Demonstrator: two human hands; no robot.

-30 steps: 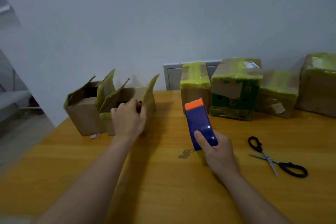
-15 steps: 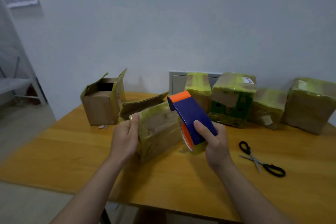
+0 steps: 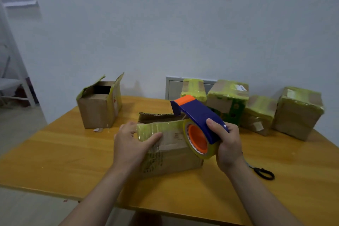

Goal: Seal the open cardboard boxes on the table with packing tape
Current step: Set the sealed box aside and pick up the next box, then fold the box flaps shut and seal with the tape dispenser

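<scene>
A cardboard box [image 3: 174, 154] with yellowish tape on its near flap lies on the wooden table [image 3: 55, 156] in front of me, its far flap still raised. My left hand [image 3: 131, 145] grips the box's left end, thumb across the taped flap. My right hand [image 3: 226, 143] holds a blue and orange tape dispenser [image 3: 198, 124] with its roll against the box's right end. A second box [image 3: 99, 104] stands open at the back left.
Several boxes wrapped in yellow-green tape [image 3: 227, 101] line the back right by the wall. Black scissors [image 3: 264, 173] lie to the right, partly hidden by my right wrist. The table's front edge is close below my forearms.
My left hand pulled the box from the back left to the middle of the table. My right hand lifted the dispenser off the table and brought it to the box's right end.
</scene>
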